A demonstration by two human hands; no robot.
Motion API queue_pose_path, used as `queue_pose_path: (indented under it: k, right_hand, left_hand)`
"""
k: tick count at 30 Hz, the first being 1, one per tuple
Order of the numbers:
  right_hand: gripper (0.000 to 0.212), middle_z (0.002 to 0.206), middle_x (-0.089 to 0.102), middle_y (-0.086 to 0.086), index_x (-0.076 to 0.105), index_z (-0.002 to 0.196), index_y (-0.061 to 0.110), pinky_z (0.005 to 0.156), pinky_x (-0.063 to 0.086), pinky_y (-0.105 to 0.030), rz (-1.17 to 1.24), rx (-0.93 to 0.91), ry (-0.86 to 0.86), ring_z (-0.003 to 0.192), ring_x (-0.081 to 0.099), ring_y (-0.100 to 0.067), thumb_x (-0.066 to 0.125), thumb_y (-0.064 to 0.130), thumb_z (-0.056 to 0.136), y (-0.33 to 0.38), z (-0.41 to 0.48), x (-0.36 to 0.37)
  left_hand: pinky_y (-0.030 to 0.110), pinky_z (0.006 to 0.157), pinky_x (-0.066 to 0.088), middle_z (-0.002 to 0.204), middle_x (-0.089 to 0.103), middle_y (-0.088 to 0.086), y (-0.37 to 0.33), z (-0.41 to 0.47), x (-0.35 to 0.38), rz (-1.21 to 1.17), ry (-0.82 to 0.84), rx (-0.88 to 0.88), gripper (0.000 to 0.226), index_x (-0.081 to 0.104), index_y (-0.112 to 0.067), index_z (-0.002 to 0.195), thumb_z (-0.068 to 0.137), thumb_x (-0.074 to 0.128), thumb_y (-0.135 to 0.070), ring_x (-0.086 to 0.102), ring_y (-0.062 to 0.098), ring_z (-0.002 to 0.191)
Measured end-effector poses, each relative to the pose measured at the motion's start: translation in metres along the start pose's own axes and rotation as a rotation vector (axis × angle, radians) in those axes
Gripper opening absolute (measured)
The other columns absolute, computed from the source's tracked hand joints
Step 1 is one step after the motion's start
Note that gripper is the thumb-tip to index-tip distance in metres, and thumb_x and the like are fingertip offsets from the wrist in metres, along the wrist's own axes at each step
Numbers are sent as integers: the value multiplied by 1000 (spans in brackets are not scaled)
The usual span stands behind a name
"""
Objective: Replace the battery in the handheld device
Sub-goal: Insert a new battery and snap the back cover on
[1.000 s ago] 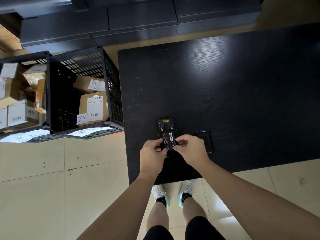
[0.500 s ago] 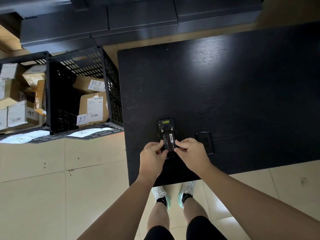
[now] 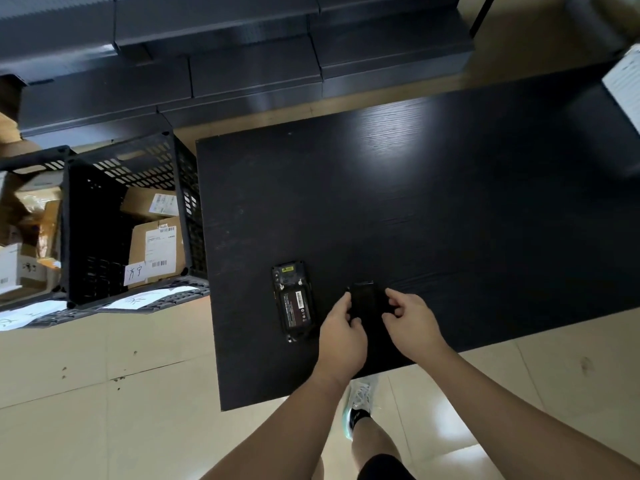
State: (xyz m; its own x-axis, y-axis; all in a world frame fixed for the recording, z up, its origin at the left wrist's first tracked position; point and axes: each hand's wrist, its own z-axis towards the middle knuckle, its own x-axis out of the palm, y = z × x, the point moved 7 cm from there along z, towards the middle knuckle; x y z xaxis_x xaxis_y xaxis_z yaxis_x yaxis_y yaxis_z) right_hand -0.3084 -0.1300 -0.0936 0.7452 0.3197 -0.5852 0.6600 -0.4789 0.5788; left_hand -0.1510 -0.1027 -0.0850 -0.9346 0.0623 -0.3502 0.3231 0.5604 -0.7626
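Observation:
The black handheld device lies face down on the black table, near its front edge. Its back is open, and a battery with a red-and-white label sits in the compartment. Just right of the device lies a flat black battery cover. My left hand pinches the cover's left edge and my right hand its right edge. Both hands are off the device, and they hide the lower part of the cover.
Black plastic crates holding labelled cardboard parcels stand on the floor, tight against the table's left side. Dark flat boxes are stacked beyond the table. A white object sits at the table's far right edge.
Both hands have left the battery in the device and moved right to the black cover. The battery now lies flat in the compartment. The camera view has shifted.

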Motion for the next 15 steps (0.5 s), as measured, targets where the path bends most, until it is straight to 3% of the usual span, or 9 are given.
queue_pose_path:
  k: [4,9,15]
  right_hand:
    - [56,142,42,-2,43,148,21,94,43,-23,8,24,58,109,50,-10,60,17,94,-15,1,7]
    - [60,141,40,-1,41,149,21,98,44,-25,20,24,84,120,49,-15,61,18,93,-22,1,14]
    - [59,132,42,2,44,147,20,94,45,-24,99,33,89,103,50,-7,60,13,91,-17,1,22]
  left_hand:
    - [17,102,36,143,53,3,5,1,12,-50,-16,-108,52,39,-13,150,100,45,-2,49,6,121]
    - [26,111,39,145,54,4,9,-4,23,-46,-37,-135,54,41,-14,149,98,46,-1,51,14,131]
    - [17,99,43,135,60,-1,13,-5,27,-183,-61,-216,54,44,-18,147,97,43,3,55,7,119]
